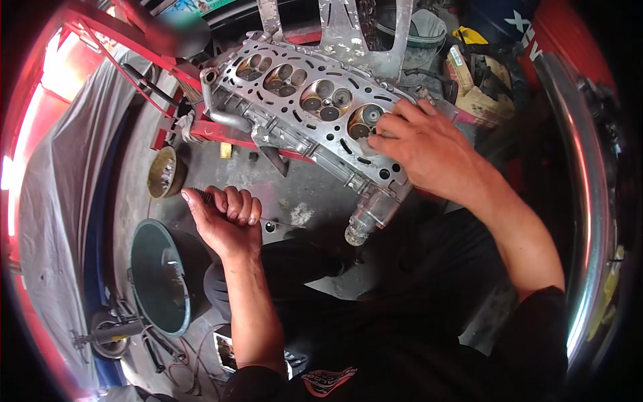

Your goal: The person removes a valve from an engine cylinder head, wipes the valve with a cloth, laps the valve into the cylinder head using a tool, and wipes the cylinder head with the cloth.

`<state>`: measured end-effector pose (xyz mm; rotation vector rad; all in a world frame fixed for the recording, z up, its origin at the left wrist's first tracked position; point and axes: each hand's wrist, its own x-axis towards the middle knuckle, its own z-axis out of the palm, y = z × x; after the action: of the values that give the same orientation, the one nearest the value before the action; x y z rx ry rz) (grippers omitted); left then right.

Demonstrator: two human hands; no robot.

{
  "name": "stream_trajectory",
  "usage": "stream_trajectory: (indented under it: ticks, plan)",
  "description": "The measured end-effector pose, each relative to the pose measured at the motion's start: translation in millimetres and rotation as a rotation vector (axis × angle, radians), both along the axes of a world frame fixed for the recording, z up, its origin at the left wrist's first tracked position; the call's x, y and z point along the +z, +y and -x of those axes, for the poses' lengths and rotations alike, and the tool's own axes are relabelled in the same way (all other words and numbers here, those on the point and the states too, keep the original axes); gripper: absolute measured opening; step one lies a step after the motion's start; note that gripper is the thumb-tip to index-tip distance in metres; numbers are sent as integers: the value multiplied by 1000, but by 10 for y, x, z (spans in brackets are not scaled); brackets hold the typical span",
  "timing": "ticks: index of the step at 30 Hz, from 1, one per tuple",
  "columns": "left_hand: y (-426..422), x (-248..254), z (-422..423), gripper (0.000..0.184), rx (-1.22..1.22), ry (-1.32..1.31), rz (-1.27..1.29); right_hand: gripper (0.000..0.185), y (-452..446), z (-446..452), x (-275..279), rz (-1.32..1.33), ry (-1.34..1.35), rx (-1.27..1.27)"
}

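Observation:
A metal cylinder head (291, 100) lies tilted across the upper middle, its flat face with several round chambers and valves turned up. My right hand (425, 144) rests on its right end, beside the rightmost chamber (365, 120). The fingers are bent and pressed down on a small greyish piece (375, 149) that I cannot make out. My left hand (228, 214) is raised below the head's left part, away from it. Its fingers wrap round a dark ridged handle (206, 196), and a thin shaft points right from the fist.
A red metal frame (177, 67) stands at the upper left, against the head's left end. On the floor at left are a small bowl (175, 175) and a dark green bucket (137, 268). A yellowish bag (485, 104) lies at the upper right, near a grey bucket (429, 33).

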<state>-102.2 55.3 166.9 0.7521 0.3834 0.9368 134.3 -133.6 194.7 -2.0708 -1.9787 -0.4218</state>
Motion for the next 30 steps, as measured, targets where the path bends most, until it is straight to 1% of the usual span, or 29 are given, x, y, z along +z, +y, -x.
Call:
stream_trajectory:
  ticks: [2,3,4,6,7,10,11,12,14,15,17,18,19,20,21,22,23,25,26,27,28,30]
  plan:
    - [13,-65,125,61,19,-21,58,13,13,-2,65,98,-124,39]
    - [22,-91,175,61,28,-37,72,13,27,4,156,202,-178,42]
    - [23,-107,226,61,32,-49,80,13,65,18,205,210,-191,46]
    - [13,-127,301,59,17,-86,78,14,143,19,303,360,-176,42]
    - [6,-148,343,59,18,-96,80,14,189,9,361,363,-186,42]
    - [20,-187,511,60,5,-156,64,25,374,-80,555,582,8,-79]
    - [27,-192,582,60,9,-168,44,33,295,-256,509,290,82,-42]
    - [21,-196,644,60,18,-179,29,33,262,-394,591,36,213,28]
    - [-14,-116,710,60,56,-225,-5,28,33,-358,829,-75,794,-40]
    - [-45,-55,693,60,60,-258,-10,22,-25,-160,774,-117,1044,-33]
    - [-136,121,569,60,52,-286,-31,21,-106,431,539,-83,1244,-36]
    - [-215,211,471,59,21,-316,-76,23,-76,728,364,-2,1191,-49]
    - [-310,285,369,59,-13,-345,-116,29,-59,934,216,63,1069,61]
    - [-418,358,267,59,-22,-337,-117,30,3,1174,-75,-75,1066,113]
    - [-532,427,175,59,-46,-329,-162,29,20,1368,-195,-148,1092,156]
    - [-620,466,108,59,-69,-320,-211,28,12,1476,-259,-186,1036,204]
    - [-670,479,65,59,-75,-316,-232,27,-16,1493,-355,-177,1041,232]
    - [-696,468,55,59,-75,-291,-217,27,-72,1452,-423,-176,1050,268]
    - [-702,443,51,59,-72,-277,-191,27,-129,1393,-392,-142,934,228]
    - [-653,405,82,51,-115,-268,-223,27,-196,1340,-359,-107,818,187]
    - [-646,369,92,51,-110,-262,-224,27,-266,1293,-326,-105,825,193]
    - [-649,284,107,32,396,248,-499,25,-403,1186,-242,-102,657,100]
